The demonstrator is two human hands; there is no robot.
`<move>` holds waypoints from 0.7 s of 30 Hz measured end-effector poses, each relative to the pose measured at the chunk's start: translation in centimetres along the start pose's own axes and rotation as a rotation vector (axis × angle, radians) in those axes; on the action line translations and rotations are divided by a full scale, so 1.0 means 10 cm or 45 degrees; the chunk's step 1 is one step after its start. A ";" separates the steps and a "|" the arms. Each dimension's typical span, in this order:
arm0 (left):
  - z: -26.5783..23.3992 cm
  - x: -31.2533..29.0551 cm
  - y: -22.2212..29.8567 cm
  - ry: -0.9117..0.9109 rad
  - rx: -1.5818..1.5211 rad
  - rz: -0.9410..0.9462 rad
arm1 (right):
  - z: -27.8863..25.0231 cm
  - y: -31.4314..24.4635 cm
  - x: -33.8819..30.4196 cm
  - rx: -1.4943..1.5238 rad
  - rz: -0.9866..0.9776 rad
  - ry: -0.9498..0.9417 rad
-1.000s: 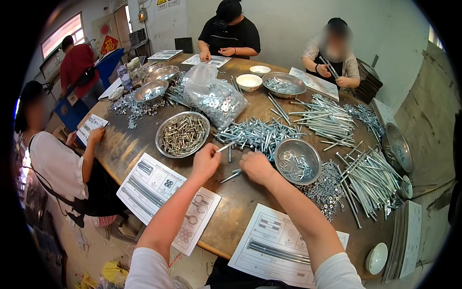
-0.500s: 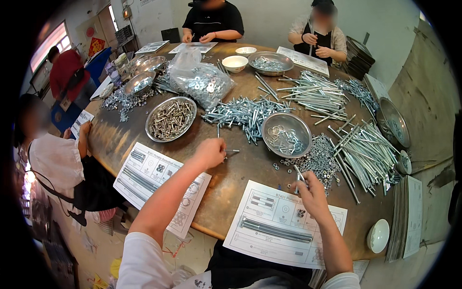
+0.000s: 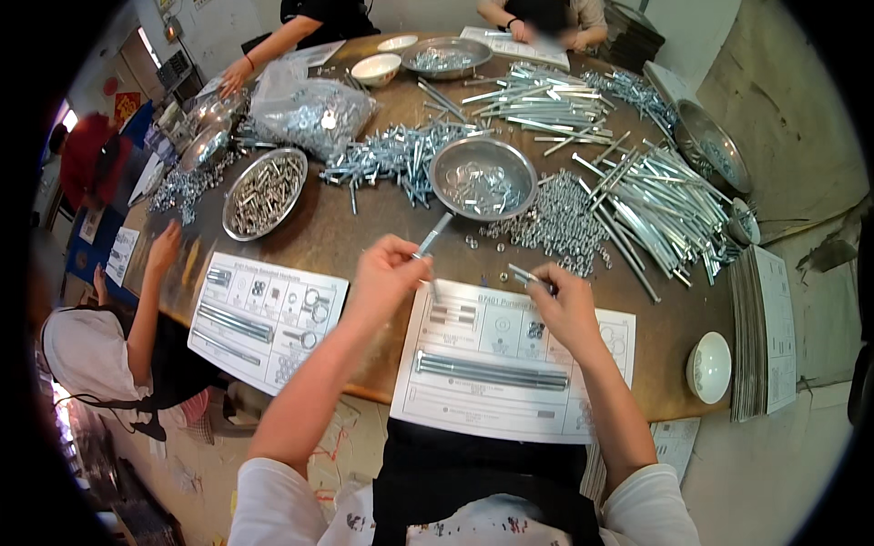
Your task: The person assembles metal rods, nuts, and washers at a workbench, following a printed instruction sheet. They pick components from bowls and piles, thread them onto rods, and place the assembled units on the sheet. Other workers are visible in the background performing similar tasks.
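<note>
Presently: left hand (image 3: 391,275), fingers pinching bolt (image 3: 434,236); right hand (image 3: 566,309), fingers holding metal piece (image 3: 522,272); firm grips advised above near sheet (image 3: 492,409).

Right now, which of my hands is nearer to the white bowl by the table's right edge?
Right. Your right hand is left of the white bowl and slightly farther forward; your left hand is much farther left, beyond the right one.

head | fisheye | looks down and forward | table (image 3: 674,318) close below
</note>
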State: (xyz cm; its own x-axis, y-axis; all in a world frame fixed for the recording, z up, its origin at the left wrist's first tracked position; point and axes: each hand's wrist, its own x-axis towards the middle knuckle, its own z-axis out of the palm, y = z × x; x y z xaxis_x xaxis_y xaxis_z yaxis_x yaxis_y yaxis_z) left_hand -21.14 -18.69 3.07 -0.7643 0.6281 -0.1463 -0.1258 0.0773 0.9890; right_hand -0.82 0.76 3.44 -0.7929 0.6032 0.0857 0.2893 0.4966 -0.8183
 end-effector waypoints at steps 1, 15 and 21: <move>0.16 -0.16 -0.08 0.031 -0.079 -0.071 | 0.06 -0.08 0.03 -0.021 0.032 0.004; 0.10 -0.59 -0.63 0.237 0.115 -0.104 | 0.78 -0.23 -0.22 -0.475 -0.432 -0.019; 0.14 -0.15 -0.40 0.096 0.735 0.387 | 0.95 -0.29 -0.47 -0.544 -0.546 -0.134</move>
State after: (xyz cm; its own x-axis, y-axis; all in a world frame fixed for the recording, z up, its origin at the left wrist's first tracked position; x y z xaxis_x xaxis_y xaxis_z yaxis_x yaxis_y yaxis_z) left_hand -18.58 -18.88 -0.59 -0.7572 0.6330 0.1613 0.4466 0.3215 0.8350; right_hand -3.01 -9.42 0.05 -0.9287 0.2404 0.2824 0.1051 0.9009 -0.4211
